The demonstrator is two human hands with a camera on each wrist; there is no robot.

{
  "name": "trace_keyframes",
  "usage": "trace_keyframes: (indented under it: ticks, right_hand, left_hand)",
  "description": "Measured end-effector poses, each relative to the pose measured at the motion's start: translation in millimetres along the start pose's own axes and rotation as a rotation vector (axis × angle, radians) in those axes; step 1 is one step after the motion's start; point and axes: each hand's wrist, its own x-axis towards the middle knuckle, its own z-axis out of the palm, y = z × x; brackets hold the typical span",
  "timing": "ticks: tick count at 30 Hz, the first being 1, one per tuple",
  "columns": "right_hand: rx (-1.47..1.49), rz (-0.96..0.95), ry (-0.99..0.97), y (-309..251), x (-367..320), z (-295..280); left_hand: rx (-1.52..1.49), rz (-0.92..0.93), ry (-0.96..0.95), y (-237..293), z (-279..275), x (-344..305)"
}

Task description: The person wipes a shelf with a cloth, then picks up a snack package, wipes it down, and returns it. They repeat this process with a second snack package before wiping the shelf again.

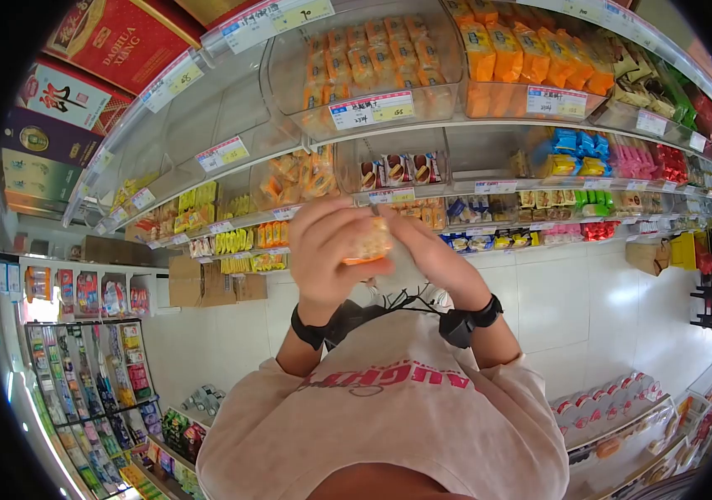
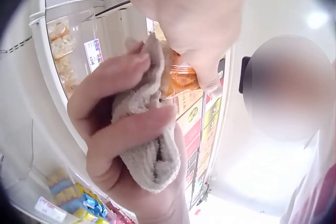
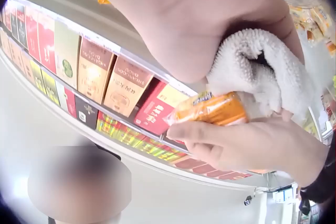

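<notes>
In front of the chest, my left hand [image 1: 323, 250] grips a small snack pack in a clear and orange wrapper [image 1: 370, 242]. The thumb lies along the pack in the left wrist view. My right hand [image 1: 439, 258] holds a folded greyish-white cloth [image 2: 155, 166] with its fingers curled round it. In the right wrist view the fluffy cloth [image 3: 260, 69] is right at the orange snack pack [image 3: 212, 109], overlapping its end. Both hands are close together, below the front edge of the snack shelf, and the fingers hide part of the pack.
Ahead, tiered shelves carry clear bins of wrapped snacks, among them orange packs [image 1: 531, 54] and pale orange ones [image 1: 373, 58]. Price tags [image 1: 373, 110] line the shelf edges. Red gift boxes [image 1: 122, 42] stand upper left. Cardboard boxes [image 1: 202, 279] sit on the floor at left.
</notes>
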Motion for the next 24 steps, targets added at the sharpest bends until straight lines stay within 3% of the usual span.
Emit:
trace_keyframes:
  ticks: [2, 5, 6, 9, 11, 13, 14, 17, 21, 24]
  right_hand:
    - [0.116, -0.026, -0.064, -5, 2, -3]
    - [0.664, 0.311, -0.272, 5, 1, -16]
    - [0.663, 0.301, -0.195, -5, -6, -6]
    - [0.621, 0.237, -0.317, -1, -18, 1]
    - [0.334, -0.222, -0.149, -1, -21, 14]
    - [0.624, 0.161, -0.098, 6, -5, 9]
    - [0.643, 0.104, -0.063, 9, 0, 10]
    - [0.321, -0.099, 0.269, -8, -3, 31]
    - [-0.011, -0.293, 0.281, -3, 1, 34]
    - [0.179, -0.152, 0.328, -3, -2, 43]
  left_hand:
    - [0.000, 0.077, -0.014, 0, -1, 1]
    - [-0.065, 0.145, -0.055, 0, -4, 1]
    - [-0.098, 0.158, -0.072, -1, -5, 0]
    - [-0.188, 0.162, -0.038, -3, -7, 2]
    - [-0.235, 0.137, -0.061, -8, -12, 4]
    - [-0.239, 0.067, -0.114, -9, -19, 8]
    - [-0.286, -0.027, -0.091, -9, -21, 5]
    - [-0.470, -0.282, -0.085, -15, -22, -3]
    - [-0.759, -0.496, -0.141, -30, -29, -14]
    - [-0.944, -0.532, -0.126, -48, -36, -23]
